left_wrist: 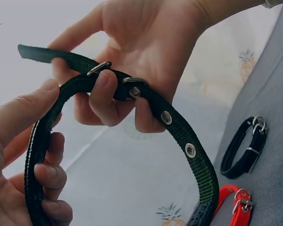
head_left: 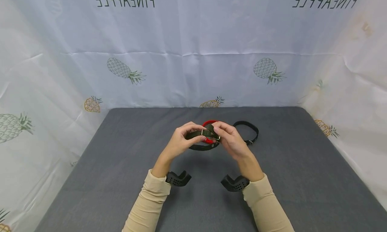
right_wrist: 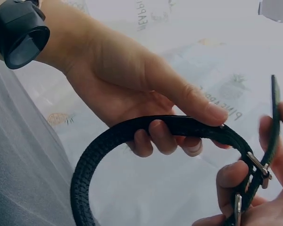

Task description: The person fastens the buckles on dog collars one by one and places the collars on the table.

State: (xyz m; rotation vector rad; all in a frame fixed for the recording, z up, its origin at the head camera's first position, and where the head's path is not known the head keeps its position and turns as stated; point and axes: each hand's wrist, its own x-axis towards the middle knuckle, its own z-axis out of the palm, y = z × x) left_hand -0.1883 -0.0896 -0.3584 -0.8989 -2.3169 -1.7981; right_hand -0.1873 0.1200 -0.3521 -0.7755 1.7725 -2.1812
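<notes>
A dark green and black collar (head_left: 195,135), bent into a loop, is held up between both hands. My left hand (head_left: 178,139) grips one side of the band, thumb against fingers, as the left wrist view shows. At the metal buckle (left_wrist: 99,68), my right hand (head_left: 231,141) pinches the collar between thumb and fingers. The strap's loose end (left_wrist: 33,52) sticks out past the buckle. Metal eyelets (left_wrist: 190,150) line the green webbing. In the right wrist view, the left hand's (right_wrist: 127,80) fingers curl around the band, and the right hand (right_wrist: 273,202) is partly cut off.
A red collar (head_left: 209,121) lies on the grey table (head_left: 121,178) behind the hands, partly hidden by them. To its right is a black collar (head_left: 246,122) with metal fittings. Pineapple-printed curtains (head_left: 193,30) hang behind and at both sides. Black cameras (head_left: 178,179) sit on the wrists.
</notes>
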